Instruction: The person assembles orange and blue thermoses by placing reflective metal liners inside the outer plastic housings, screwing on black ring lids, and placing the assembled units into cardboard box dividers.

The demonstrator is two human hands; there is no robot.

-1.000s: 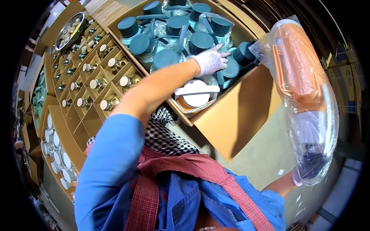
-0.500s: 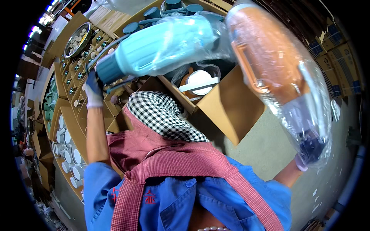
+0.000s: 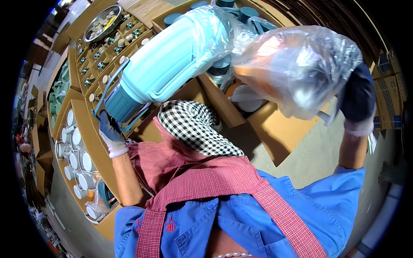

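A light blue thermos jug (image 3: 165,64) lies tilted in front of me, its far end in a clear plastic bag. My left hand (image 3: 113,134), in a dark-palmed white glove, is closed at its teal end, by the carrying handle (image 3: 105,92). My gloved right hand (image 3: 359,96) grips the near end of an orange jug (image 3: 269,53) in a clear bag (image 3: 309,60); motion smears this jug, and the fingertips are partly hidden. The two bagged ends touch or overlap above an open carton (image 3: 221,101), in which a white-lidded orange jug (image 3: 247,96) shows.
A divided carton (image 3: 88,69) with several flask parts stands at the left, a metal bowl (image 3: 103,23) of small pieces at its far end. Nearer is a box of white cups (image 3: 81,161). A carton flap (image 3: 279,133) juts out. Teal-lidded jugs (image 3: 247,13) stand behind.
The orange jug has swung from upright at the right to lying inward over the carton, my right hand rising with it. My left hand and the light blue jug's teal end have dropped nearer to me.
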